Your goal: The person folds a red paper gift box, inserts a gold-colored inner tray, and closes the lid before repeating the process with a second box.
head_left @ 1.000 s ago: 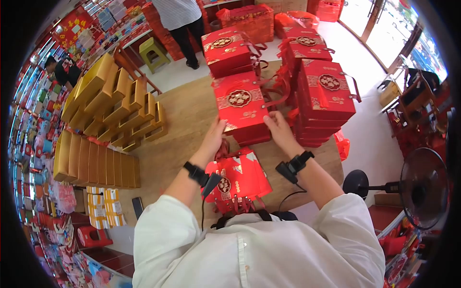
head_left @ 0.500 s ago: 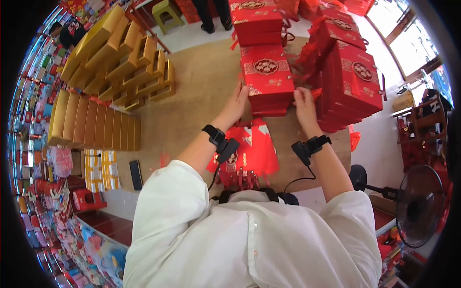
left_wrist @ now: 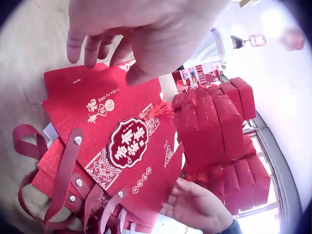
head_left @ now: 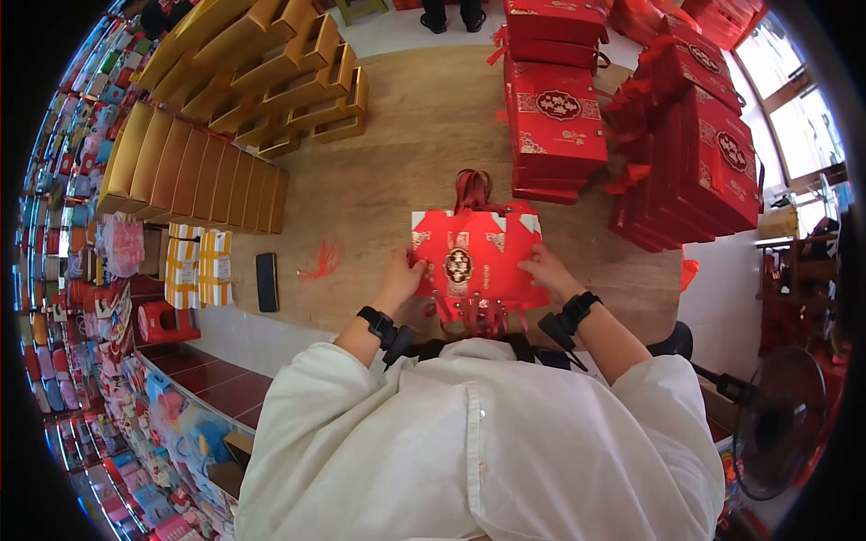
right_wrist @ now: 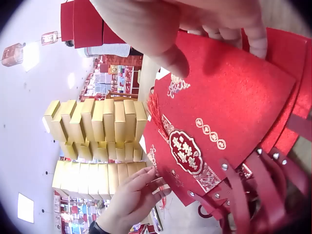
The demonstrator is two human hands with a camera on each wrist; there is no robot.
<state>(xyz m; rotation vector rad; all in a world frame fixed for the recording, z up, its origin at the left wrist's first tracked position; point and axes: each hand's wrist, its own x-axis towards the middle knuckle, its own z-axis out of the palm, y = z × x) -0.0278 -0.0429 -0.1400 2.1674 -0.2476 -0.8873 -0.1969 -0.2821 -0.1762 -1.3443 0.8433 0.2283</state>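
Several flat red gift bags with gold print lie overlapped on the table before the person, ribbon handles at the far side and more at the near side. At their left edge is the left hand; its relaxed fingers and thumb hang over the bag's face in the left wrist view. The right hand is at the right edge, its fingers loosely bent and thumb over the bag in the right wrist view. Whether either hand bears on the bags is unclear.
Red boxes stand stacked beyond the bags, with another stack to the right. Gold boxes fill the table's left side. A phone and a red tassel lie nearer. A fan stands at lower right.
Both hands have left the sides of the red box stack and come back toward the body, to the edges of the flat bags. The head view has tilted down.
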